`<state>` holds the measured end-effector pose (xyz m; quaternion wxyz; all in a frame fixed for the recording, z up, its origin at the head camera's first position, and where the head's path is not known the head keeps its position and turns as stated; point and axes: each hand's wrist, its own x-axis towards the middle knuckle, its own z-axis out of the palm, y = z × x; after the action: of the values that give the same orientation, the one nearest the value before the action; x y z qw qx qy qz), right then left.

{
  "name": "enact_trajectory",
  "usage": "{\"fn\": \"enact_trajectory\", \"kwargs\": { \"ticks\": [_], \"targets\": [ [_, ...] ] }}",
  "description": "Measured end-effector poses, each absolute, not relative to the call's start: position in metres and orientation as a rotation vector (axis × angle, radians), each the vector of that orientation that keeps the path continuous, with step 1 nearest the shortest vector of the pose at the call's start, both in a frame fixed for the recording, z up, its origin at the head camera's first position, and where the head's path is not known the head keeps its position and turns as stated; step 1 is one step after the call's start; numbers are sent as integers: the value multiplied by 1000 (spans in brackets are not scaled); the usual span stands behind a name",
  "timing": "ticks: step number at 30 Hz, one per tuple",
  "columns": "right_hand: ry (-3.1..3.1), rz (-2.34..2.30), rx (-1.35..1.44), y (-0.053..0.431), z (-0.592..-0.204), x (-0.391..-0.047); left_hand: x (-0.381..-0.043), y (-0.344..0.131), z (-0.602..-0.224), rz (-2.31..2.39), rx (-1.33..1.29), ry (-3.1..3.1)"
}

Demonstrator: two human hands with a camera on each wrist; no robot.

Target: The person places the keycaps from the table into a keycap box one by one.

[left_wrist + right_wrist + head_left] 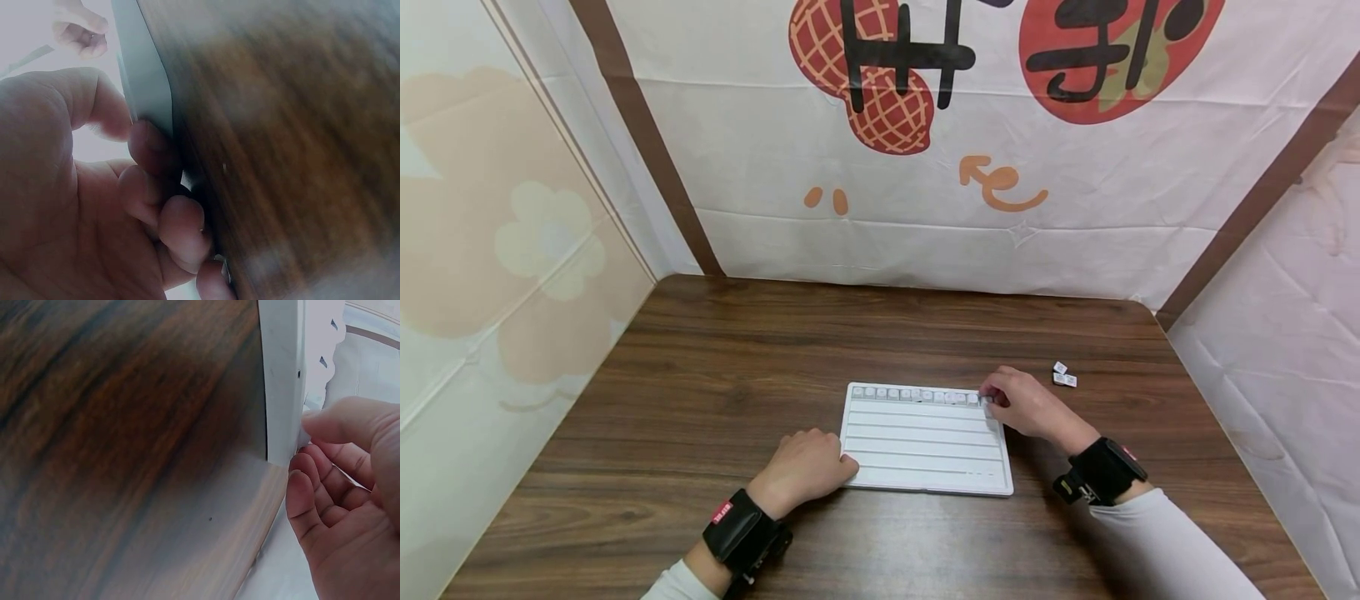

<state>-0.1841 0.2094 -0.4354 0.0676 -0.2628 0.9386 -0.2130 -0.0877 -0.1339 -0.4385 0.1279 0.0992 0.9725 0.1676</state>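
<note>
A white board point(925, 447) with several ridged rows lies on the table. Small white keycap-like blocks point(916, 395) stand side by side along its top row. My left hand point(805, 465) grips the board's lower left corner, thumb on top; the left wrist view shows its fingers point(181, 225) curled against the board's side point(147, 69). At the top right corner my right hand point(1028, 405) pinches a small white block point(304, 434) between thumb and fingers, at the end of the row. That block is mostly hidden by the fingertips.
Several loose white blocks point(1064, 379) lie on the brown wooden table point(715, 367), to the right of the board beyond my right hand. Printed white cloth walls point(737, 179) rise at the table's back and sides.
</note>
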Motion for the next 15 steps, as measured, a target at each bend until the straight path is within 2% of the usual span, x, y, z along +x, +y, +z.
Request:
{"fn": "enact_trajectory", "kwargs": {
  "ticks": [7, 15],
  "targets": [
    [2905, -665, -813, 214, -429, -186, -87, -134, -437, 490, 289, 2829],
    [2954, -586, -717, 224, -423, -190, -87, -134, -438, 481, 297, 2835]
  ]
}}
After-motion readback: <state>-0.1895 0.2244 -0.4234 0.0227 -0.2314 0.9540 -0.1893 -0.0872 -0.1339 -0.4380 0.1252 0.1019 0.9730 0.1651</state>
